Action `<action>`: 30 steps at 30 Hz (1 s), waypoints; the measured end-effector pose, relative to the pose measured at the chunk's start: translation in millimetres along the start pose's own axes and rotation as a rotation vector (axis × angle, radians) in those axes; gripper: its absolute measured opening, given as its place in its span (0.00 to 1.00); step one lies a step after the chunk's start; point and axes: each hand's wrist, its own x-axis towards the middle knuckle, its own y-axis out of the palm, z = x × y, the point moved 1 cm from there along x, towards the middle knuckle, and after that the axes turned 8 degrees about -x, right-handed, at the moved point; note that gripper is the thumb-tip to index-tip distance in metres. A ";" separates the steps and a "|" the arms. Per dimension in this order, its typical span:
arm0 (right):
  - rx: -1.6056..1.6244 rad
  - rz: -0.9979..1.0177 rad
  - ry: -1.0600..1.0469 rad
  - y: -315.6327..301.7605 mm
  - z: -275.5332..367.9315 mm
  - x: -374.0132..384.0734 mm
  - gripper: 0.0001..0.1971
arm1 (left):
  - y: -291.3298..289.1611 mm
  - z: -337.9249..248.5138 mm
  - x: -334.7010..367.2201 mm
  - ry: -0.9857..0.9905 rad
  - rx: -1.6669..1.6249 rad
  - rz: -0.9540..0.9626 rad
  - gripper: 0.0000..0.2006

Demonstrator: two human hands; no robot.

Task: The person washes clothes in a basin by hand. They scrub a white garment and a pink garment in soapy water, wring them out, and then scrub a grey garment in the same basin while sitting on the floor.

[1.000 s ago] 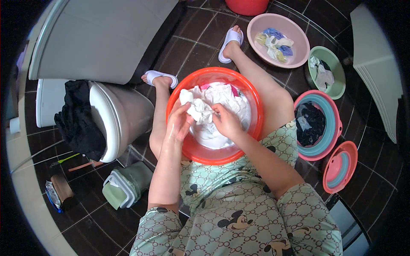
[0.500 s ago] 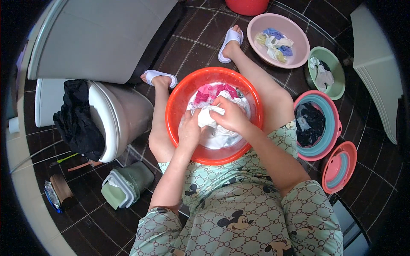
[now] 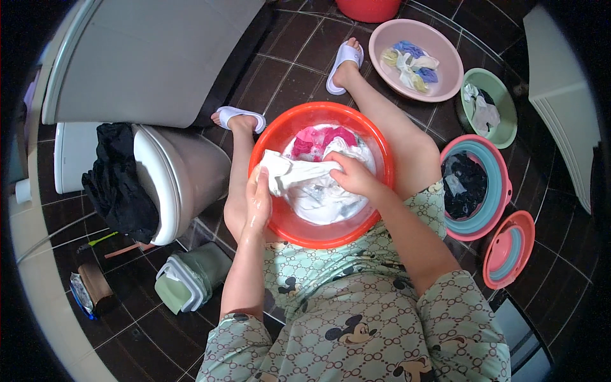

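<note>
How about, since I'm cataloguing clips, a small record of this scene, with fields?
Left hand: holds white cloth by its left end
Right hand: grips its right end
Orange basin: pink fabric and white fabric inside
Right side: pale pink basin, green basin, blue-and-pink basin
Left side: black fabric beside toilet bowl

Beyond the red basin (image 3: 324,113), passage runs between the slippers (image 3: 353,56); the toilet (image 3: 191,175) blocks leftward.
</note>
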 end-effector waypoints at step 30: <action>-0.321 -0.641 -0.137 27.2 84.9 -5.4 0.10 | 68.9 56.1 -5.2 -0.539 -0.633 -0.083 0.13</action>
